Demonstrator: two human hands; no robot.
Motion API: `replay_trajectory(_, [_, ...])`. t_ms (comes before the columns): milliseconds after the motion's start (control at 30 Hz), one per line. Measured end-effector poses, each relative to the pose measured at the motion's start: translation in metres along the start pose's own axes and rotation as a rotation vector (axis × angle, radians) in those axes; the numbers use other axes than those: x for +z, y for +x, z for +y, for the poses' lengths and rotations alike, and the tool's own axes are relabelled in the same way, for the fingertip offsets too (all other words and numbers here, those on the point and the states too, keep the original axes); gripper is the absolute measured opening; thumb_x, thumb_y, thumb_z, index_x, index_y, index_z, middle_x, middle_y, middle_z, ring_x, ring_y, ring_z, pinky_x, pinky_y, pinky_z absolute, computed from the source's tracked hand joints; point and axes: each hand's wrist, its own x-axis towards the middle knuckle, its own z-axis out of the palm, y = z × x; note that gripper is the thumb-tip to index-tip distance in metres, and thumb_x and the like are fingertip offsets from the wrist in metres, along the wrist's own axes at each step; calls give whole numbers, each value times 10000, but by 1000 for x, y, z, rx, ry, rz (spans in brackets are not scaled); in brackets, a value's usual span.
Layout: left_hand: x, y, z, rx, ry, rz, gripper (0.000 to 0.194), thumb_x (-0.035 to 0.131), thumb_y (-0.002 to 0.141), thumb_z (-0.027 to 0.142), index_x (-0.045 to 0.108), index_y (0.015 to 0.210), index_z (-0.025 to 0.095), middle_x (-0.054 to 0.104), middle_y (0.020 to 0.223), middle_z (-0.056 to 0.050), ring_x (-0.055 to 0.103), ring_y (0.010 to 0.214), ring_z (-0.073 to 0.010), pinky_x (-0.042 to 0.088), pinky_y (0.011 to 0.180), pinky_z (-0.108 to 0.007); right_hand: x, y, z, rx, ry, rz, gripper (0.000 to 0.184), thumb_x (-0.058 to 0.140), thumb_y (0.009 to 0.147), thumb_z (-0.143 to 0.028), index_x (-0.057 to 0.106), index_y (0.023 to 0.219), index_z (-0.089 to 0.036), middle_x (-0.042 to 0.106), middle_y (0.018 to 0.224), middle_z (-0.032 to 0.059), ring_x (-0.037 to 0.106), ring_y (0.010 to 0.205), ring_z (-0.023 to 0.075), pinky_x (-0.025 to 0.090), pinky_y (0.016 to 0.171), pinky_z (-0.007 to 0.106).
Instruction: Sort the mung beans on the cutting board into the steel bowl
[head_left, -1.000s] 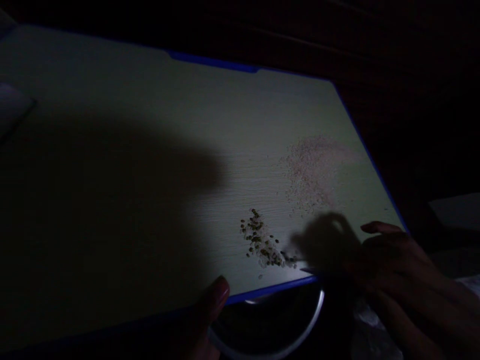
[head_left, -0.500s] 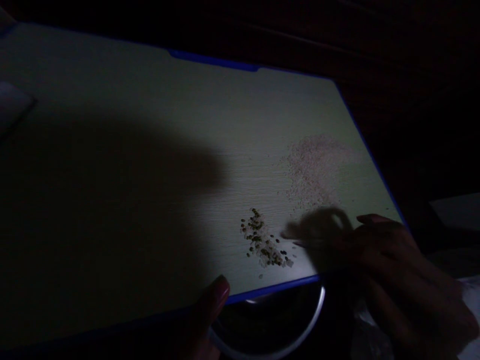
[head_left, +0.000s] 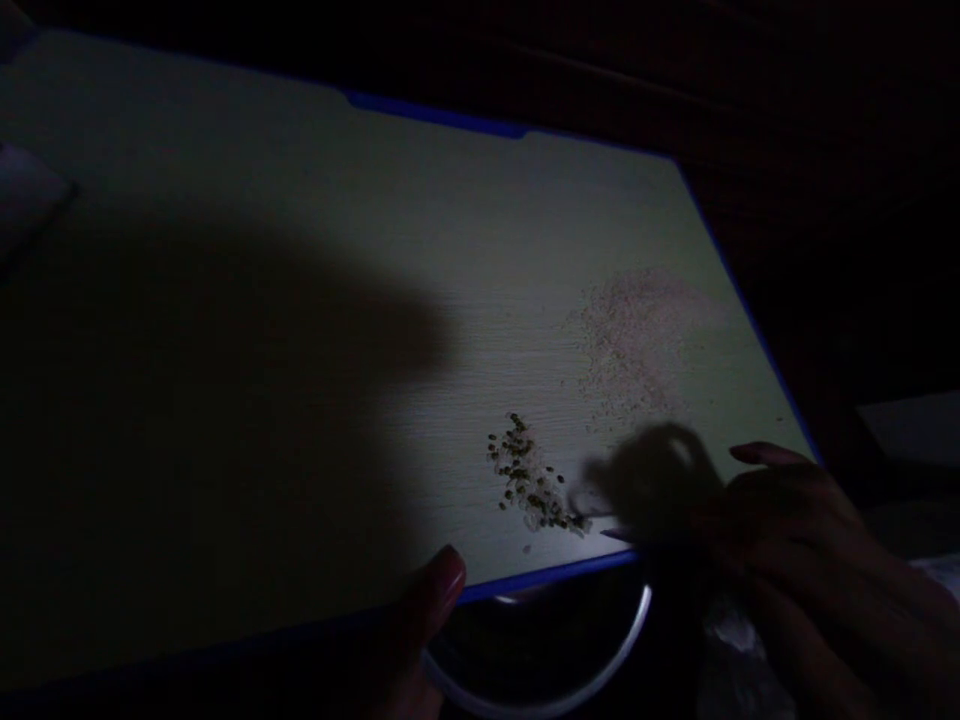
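Observation:
A pale board with a blue rim (head_left: 547,576) lies across the view in dim light. My left hand (head_left: 429,610) grips its near edge, the thumb on top and the other fingers hidden below. Dark green beans mixed with white grains form a small pile (head_left: 529,475) near that edge. Right of the pile is my right hand (head_left: 795,530), partly in shadow, fingers stretched out and apart, one fingertip low over the board close to the grains. Fine pinkish-white grains (head_left: 634,320) lie spread farther back on the right.
Below the near edge stands a round metal bowl (head_left: 637,630), its rim partly covered by the board. A pale flat item with a dark edge (head_left: 26,195) is at the far left. Something light and crinkled (head_left: 735,630) shows under my right hand.
My right hand has moved slightly toward the near edge and right. Loose beans at the pile's right side now sit closer to it. My left hand keeps its hold.

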Motion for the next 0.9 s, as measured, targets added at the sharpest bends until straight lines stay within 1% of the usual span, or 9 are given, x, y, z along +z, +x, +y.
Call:
replay_trajectory(100, [1, -2, 1, -11, 51, -15, 752, 808, 788, 276, 500, 1446, 471, 718, 1352, 53, 556, 1347, -310, 420, 1157, -454, 5, 1, -3, -47, -10, -29, 305, 628, 837, -12, 704, 1078, -182, 703, 1009, 21, 664, 944, 195, 479, 1050, 431])
replay_trajectory(200, [1, -3, 1, 6, 67, 50, 742, 793, 804, 265, 496, 1455, 461, 735, 1321, 57, 574, 1329, -301, 389, 1174, -461, 7, 0, 2, -32, -59, -36, 338, 622, 841, -15, 686, 1135, -169, 692, 1019, 34, 654, 946, 201, 472, 1037, 452])
replay_trajectory(267, [2, -4, 0, 62, 41, 74, 739, 796, 799, 292, 501, 1460, 442, 722, 1344, 48, 580, 1322, -314, 379, 1182, -476, 6, -1, 8, -32, -107, -16, 371, 621, 838, -5, 676, 1169, -164, 684, 1039, 43, 646, 961, 204, 465, 1038, 452])
replay_trajectory(333, [3, -4, -1, 79, 24, 50, 768, 814, 777, 302, 502, 1470, 411, 712, 1361, 17, 581, 1316, -347, 387, 1177, -518, 5, 0, 11, -50, -123, -5, 393, 617, 832, 13, 670, 1183, -156, 678, 1059, 52, 641, 975, 205, 463, 1035, 448])
replay_trajectory(433, [5, -2, 0, -28, 12, 25, 828, 841, 738, 298, 490, 1482, 396, 736, 1322, -12, 576, 1318, -368, 401, 1162, -552, 6, 6, 9, -84, -76, -46, 389, 597, 837, 22, 664, 1181, -147, 667, 1079, 59, 630, 1002, 208, 457, 1038, 459])
replay_trajectory(500, [6, -3, 1, -59, -6, 5, 807, 828, 751, 325, 494, 1483, 381, 739, 1316, -21, 561, 1333, -367, 394, 1169, -547, 9, 10, 6, -110, -50, -85, 376, 578, 841, 24, 669, 1160, -152, 668, 1083, 56, 622, 1022, 210, 442, 1052, 472])
replay_trajectory(567, [8, -5, 3, -16, -8, -10, 785, 814, 765, 310, 499, 1482, 373, 729, 1334, -15, 539, 1354, -357, 368, 1190, -527, 10, 12, 3, -131, -44, -105, 372, 562, 835, 32, 675, 1139, -150, 672, 1086, 55, 623, 1028, 213, 434, 1053, 486])
replay_trajectory(733, [9, -8, 4, 59, 23, 30, 850, 835, 742, 200, 477, 1477, 431, 694, 1384, 60, 476, 1416, -288, 307, 1228, -444, 7, 4, 5, -103, -32, -89, 379, 548, 826, 32, 691, 1131, -142, 667, 1083, 63, 627, 1040, 229, 441, 1047, 497])
replay_trajectory(900, [2, -2, 0, 72, 105, 37, 763, 790, 805, 265, 472, 1476, 441, 733, 1323, 45, 474, 1420, -301, 373, 1192, -510, 5, 0, 5, -78, -18, -65, 333, 570, 844, 8, 686, 1122, -134, 654, 1087, 68, 617, 1045, 222, 425, 1066, 485])
